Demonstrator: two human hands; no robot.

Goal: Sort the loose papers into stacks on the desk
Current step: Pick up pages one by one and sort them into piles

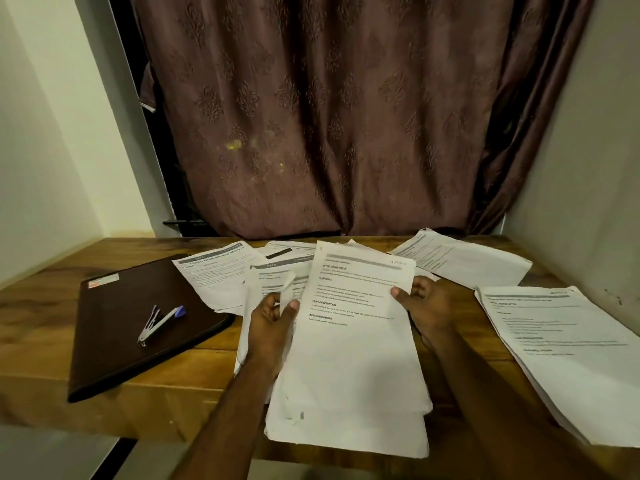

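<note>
A bundle of printed sheets (353, 344) is lifted over the front of the wooden desk (41, 341). My left hand (272, 320) grips its left edge, thumb on top, along with a curled sheet behind. My right hand (424, 303) pinches the top sheet's right edge, thumb on the printed face. Loose papers (221, 271) lie spread across the back of the desk, one more (460, 259) at the back right. A neat stack (568, 355) lies at the right.
A dark brown folder (114, 327) lies at the left of the desk with a stapler and a blue-capped pen (161, 323) on it. A maroon curtain (329, 116) hangs behind the desk. Walls close in on both sides.
</note>
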